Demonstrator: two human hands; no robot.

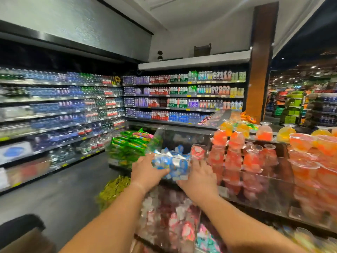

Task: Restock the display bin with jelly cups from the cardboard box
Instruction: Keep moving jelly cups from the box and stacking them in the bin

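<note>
Head view, supermarket aisle, frame blurred by motion.

Both arms reach forward to a clear display bin [182, 136] on the stand. Left hand [145, 170] and right hand [197, 177] are pressed against either side of a heap of blue-and-white jelly cups [171, 165] at the bin's front edge. Left fingers curl around the heap's left side; right hand lies along its right side with the fingers mostly hidden behind the cups (cannot tell how far they close). The heap sits between the hands, at or just over the bin's front wall.

A red-and-white cup [197, 151] stands just right of the blue heap. Below the hands, a lower bin holds pink and white cups [171, 216]. Right of the bins: stacked orange and red jelly tubs [255, 157]. Left: green snack packets [127, 145]. Behind: shelves of bottled drinks [182, 95].

Brown corner at lower left, possibly the cardboard box [27, 241]; too blurred to confirm.
</note>
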